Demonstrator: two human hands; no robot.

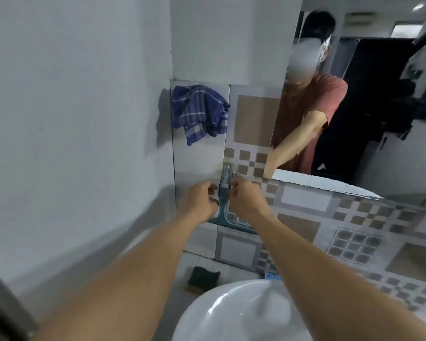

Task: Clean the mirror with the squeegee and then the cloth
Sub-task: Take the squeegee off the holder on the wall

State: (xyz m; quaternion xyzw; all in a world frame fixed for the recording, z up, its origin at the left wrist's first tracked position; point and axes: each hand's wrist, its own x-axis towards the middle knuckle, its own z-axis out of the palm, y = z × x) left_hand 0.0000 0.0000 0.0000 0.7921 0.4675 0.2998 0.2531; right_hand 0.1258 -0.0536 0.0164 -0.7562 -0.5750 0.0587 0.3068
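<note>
1. Left hand (pixel 202 200) and right hand (pixel 246 198) flank the teal plastic squeegee (pixel 223 193), equally near. Its handle runs vertical, blade at the bottom.
2. Fingers curled; can't tell if they grip it.
3. Blue checked cloth (pixel 198 112) hangs up-left, frameless wall mirror (pixel 369 114) up-right.

A plain, pale painted wall (pixel 71 94) fills the left of a dim washroom corner, meeting a tiled wall (pixel 305 217) patterned in beige, grey and white squares. Below, a glossy white washbasin (pixel 231 316) catches the light, with a green-and-yellow sponge (pixel 203 275) lying on the pale ledge (pixel 199 259) just behind it.
</note>
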